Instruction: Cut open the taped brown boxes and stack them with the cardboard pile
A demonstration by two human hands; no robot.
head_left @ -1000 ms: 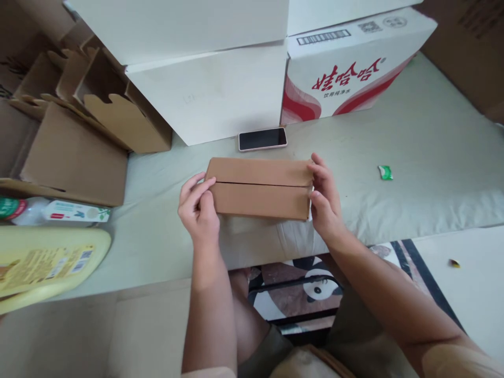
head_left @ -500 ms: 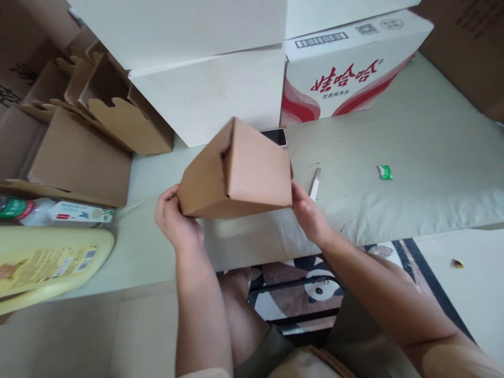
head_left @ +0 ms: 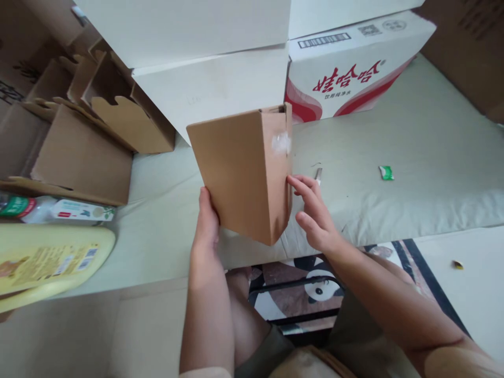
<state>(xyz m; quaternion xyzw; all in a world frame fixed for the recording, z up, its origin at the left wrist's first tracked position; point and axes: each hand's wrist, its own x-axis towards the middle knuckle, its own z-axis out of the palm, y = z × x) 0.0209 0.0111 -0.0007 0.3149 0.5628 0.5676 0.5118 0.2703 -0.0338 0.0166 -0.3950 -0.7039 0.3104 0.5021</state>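
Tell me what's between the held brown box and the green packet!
The head view shows a thin dark strand and a slim tool, partly hidden by the right hand, on pale cloth between box and packet.

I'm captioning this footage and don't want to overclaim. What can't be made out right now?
All in the head view:
- Left hand: most fingers are hidden behind the brown box.
- Inside of the brown box: hidden by its cardboard walls.
- Slim tool: its near end is hidden by the right hand.
- Yellow container: cut off by the left edge.
- Dark-and-yellow scrap: too small to identify.
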